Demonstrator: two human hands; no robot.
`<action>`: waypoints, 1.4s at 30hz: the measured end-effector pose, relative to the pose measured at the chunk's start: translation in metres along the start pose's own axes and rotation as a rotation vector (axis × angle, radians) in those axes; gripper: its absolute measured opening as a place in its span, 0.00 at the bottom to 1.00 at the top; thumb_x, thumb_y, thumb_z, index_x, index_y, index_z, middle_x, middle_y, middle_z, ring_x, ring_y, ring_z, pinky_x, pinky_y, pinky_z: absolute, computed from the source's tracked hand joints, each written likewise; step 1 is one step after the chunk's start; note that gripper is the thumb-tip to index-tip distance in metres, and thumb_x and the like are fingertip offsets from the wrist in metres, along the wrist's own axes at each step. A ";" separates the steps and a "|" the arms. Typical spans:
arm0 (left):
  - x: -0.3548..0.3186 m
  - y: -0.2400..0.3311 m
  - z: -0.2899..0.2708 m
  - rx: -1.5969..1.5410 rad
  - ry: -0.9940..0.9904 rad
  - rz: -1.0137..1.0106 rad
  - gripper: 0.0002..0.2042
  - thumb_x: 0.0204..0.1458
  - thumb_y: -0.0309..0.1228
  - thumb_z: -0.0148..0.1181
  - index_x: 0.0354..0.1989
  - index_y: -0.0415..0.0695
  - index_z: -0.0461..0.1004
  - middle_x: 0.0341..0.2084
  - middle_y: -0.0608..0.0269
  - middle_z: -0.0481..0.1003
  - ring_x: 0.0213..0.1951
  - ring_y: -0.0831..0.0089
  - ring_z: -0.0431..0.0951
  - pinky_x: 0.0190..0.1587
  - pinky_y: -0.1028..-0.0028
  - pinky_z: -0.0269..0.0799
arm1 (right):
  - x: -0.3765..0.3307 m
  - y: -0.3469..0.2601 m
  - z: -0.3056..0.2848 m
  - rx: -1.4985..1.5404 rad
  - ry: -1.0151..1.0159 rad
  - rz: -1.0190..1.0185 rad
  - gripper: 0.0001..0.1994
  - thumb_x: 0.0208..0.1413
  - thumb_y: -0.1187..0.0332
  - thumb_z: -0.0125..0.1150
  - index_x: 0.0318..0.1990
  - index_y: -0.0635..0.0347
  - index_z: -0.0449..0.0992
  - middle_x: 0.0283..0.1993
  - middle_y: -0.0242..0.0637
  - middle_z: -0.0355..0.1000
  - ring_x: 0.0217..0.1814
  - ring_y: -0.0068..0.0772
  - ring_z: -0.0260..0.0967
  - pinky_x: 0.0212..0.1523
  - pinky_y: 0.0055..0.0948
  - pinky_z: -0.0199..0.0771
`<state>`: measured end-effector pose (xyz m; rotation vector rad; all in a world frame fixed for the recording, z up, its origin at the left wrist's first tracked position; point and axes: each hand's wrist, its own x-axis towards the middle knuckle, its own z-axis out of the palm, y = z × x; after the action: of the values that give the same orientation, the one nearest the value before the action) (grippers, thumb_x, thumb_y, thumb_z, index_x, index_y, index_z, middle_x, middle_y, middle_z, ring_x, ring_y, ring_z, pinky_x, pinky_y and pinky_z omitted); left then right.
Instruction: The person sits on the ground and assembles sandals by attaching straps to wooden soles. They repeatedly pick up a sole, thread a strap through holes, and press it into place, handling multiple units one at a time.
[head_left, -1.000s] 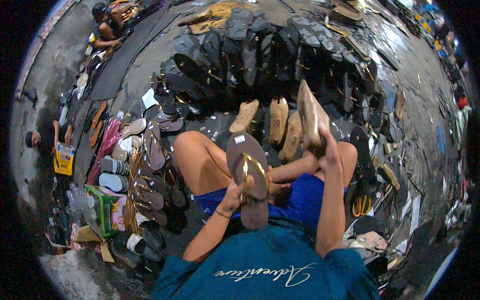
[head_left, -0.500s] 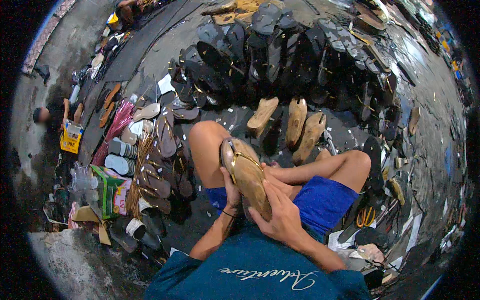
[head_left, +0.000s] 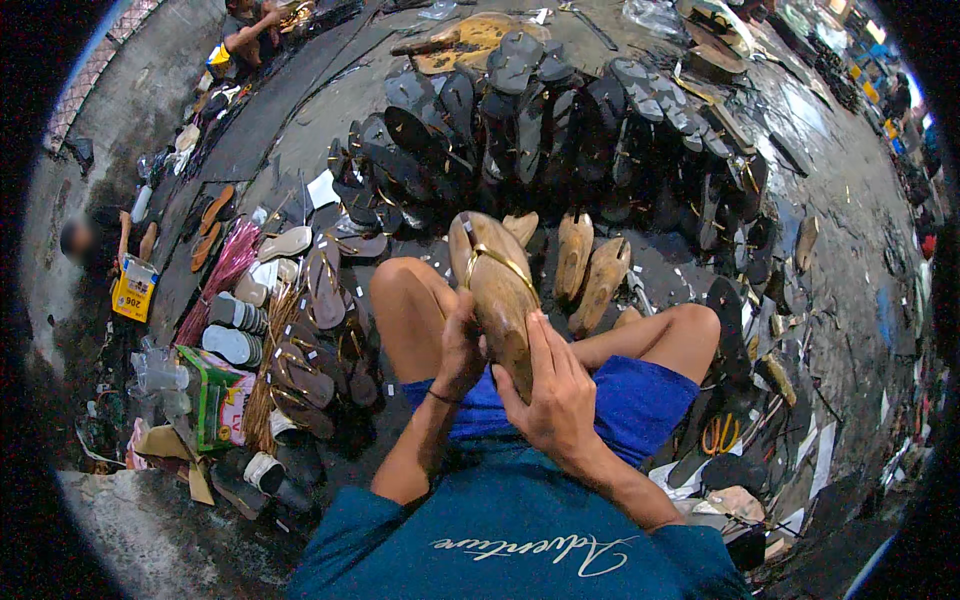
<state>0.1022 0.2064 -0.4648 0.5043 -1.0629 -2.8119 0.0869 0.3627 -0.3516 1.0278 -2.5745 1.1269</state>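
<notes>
Between both hands, over my lap, is a wooden shoe last with a sandal's thin gold strap stretched across it. Its rounded toe points away from me and shows a dark slot. My left hand grips the left side, fingers partly hidden beneath. On the heel half lies my right hand, thumb at the near left edge and fingers along the right side. The sole under the last is out of sight. Beyond my knees, more wooden lasts rest on the ground.
Dark sandals stand in a wide arc ahead. At left lie brown sandals, a bundle of thin sticks, a green and pink box and a yellow box. Orange-handled scissors lie at right. Other people sit at upper left.
The last with the gold strap has been raised away from my lap, and both hands have moved up with it. Their hold looks much the same. The view has shifted slightly.
</notes>
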 end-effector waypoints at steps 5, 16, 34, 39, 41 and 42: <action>-0.029 0.035 0.050 0.353 -0.113 0.007 0.44 0.48 0.55 0.60 0.65 0.38 0.49 0.56 0.54 0.64 0.57 0.63 0.67 0.58 0.65 0.66 | 0.015 0.021 -0.024 0.220 -0.063 -0.028 0.31 0.46 0.60 0.67 0.57 0.66 0.67 0.52 0.51 0.68 0.54 0.51 0.66 0.55 0.41 0.67; -0.057 0.024 0.053 0.077 -0.091 0.039 0.48 0.41 0.60 0.64 0.63 0.36 0.55 0.52 0.55 0.68 0.52 0.64 0.71 0.55 0.66 0.67 | -0.013 0.016 -0.040 0.203 -0.272 0.041 0.51 0.37 0.56 0.75 0.64 0.74 0.50 0.60 0.56 0.63 0.61 0.55 0.63 0.64 0.43 0.60; -0.138 0.048 0.074 0.150 -0.295 -0.079 0.47 0.40 0.55 0.68 0.63 0.35 0.55 0.52 0.51 0.68 0.53 0.59 0.69 0.58 0.62 0.62 | -0.095 0.004 -0.028 1.533 -0.426 0.785 0.22 0.67 0.55 0.44 0.56 0.65 0.68 0.50 0.31 0.69 0.52 0.23 0.63 0.56 0.29 0.63; -0.140 0.058 0.082 0.195 -0.376 -0.068 0.47 0.40 0.53 0.69 0.63 0.35 0.55 0.53 0.50 0.68 0.53 0.58 0.69 0.58 0.61 0.61 | -0.100 0.027 -0.026 1.704 -0.787 0.823 0.22 0.65 0.52 0.46 0.53 0.63 0.70 0.42 0.30 0.69 0.43 0.20 0.63 0.46 0.27 0.66; -0.142 0.064 0.087 0.237 -0.431 -0.048 0.47 0.40 0.52 0.69 0.63 0.35 0.55 0.53 0.50 0.67 0.53 0.57 0.68 0.58 0.61 0.61 | -0.106 0.031 -0.008 1.725 -0.771 0.731 0.22 0.64 0.51 0.47 0.51 0.61 0.71 0.39 0.30 0.69 0.41 0.21 0.63 0.43 0.26 0.66; -0.143 0.068 0.090 0.276 -0.464 -0.028 0.47 0.40 0.52 0.69 0.63 0.35 0.55 0.53 0.49 0.67 0.53 0.57 0.68 0.59 0.61 0.60 | -0.103 0.013 -0.001 1.517 -0.582 0.769 0.20 0.64 0.52 0.48 0.50 0.61 0.71 0.38 0.30 0.68 0.40 0.20 0.63 0.43 0.25 0.66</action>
<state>0.2039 0.2407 -0.3180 -0.1337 -1.5449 -2.8920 0.1560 0.4240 -0.3984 0.3509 -2.0875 3.6760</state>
